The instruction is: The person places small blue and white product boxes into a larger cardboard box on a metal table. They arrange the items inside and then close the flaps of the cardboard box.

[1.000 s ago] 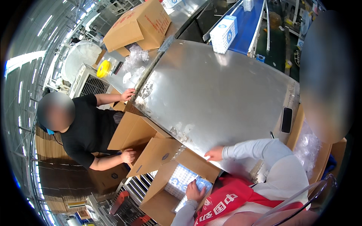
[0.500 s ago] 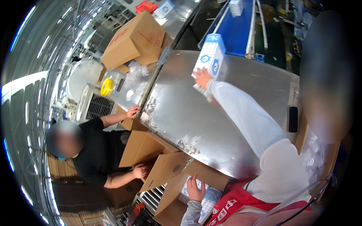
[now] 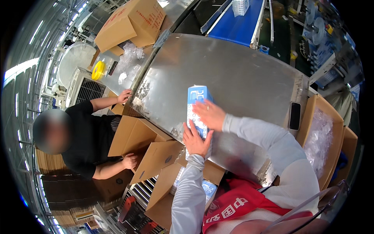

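My left hand (image 3: pixel 196 144) and right hand (image 3: pixel 210 114), both spread wide, touch a blue-and-white pack (image 3: pixel 197 94) beside the open carton (image 3: pixel 160 212); uneven pressure might skew it against the carton's edge.

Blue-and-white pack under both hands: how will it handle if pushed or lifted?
The blue-and-white pack probably holds its shape when lifted: its edges look straight, though firmness inside can't be seen. It's unlikely to roll, being boxy with flat sides. It may slide fairly easily if pushed, since the metal table looks smooth and shiny. Weight: can't tell.
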